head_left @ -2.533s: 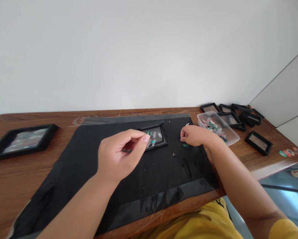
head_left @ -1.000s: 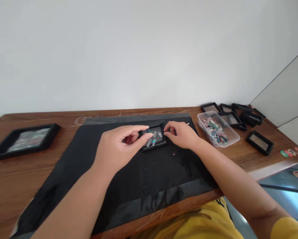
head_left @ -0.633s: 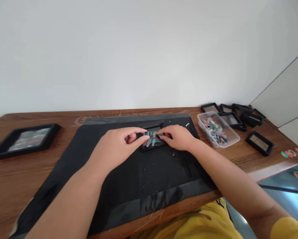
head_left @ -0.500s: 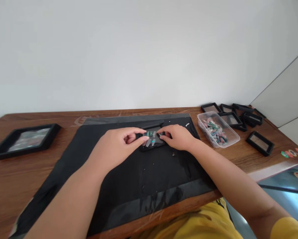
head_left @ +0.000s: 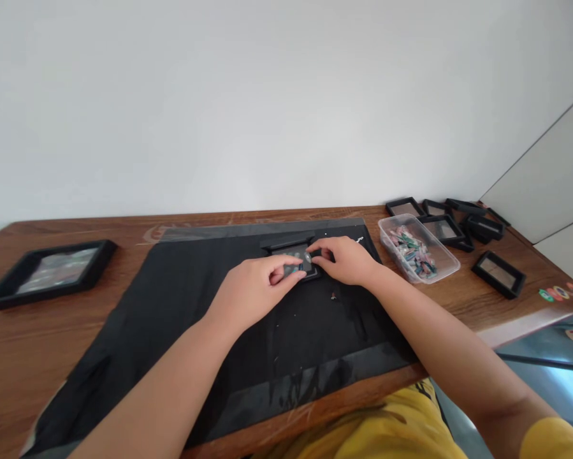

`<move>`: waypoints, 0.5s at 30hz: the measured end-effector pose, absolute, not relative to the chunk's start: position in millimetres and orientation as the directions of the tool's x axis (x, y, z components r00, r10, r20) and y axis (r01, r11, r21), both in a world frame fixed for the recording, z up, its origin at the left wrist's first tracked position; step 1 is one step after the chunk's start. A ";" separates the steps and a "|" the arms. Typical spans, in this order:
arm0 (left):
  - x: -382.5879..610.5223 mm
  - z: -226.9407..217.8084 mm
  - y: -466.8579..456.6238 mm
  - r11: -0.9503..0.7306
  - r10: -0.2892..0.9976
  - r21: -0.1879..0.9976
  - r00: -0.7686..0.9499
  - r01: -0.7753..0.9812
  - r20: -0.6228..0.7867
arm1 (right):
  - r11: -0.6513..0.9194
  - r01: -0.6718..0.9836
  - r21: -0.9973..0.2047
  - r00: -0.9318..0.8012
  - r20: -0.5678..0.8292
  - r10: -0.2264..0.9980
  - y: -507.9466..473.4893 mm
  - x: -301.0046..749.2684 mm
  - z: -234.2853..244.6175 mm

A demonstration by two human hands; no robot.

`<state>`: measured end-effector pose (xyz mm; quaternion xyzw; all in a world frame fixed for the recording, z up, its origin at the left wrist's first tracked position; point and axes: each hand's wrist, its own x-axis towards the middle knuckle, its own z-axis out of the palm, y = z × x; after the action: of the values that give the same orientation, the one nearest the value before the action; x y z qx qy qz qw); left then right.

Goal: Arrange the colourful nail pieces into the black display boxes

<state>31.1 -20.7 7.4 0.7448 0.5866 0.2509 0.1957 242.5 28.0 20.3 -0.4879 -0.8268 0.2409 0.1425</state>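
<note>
Black case [head_left: 311, 276] lies on the black mat [head_left: 176, 287], mid-worktop [head_left: 90, 223]. Left hand [head_left: 250, 288] has shifted right across it, bringing both hands over its right part. Left and right hand [head_left: 346, 260] grips nearly close at small pieces [head_left: 308, 257]; actual hold cannot be told.

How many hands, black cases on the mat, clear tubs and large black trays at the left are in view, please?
Left hand and right hand: 2
Black case on the mat: 1
Clear tub: 1
Large black tray: 1
Total: 5
</note>
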 end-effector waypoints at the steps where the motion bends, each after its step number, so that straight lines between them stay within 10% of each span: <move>1: 30.1 8.0 -20.3 -0.225 0.974 0.584 0.169 0.780 0.149 | 0.408 0.743 -0.531 -0.483 -0.004 0.875 27.7 241.9 20.6; 15: -10.1 23.9 -17.1 -0.270 0.935 0.633 0.041 0.726 0.352 | 0.498 0.749 -0.437 -0.514 0.090 0.853 21.4 233.4 19.0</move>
<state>-10.1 -17.1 23.9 0.7071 0.5872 0.3674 0.1425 233.4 21.4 19.0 -0.4697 -0.8526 0.1743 0.1489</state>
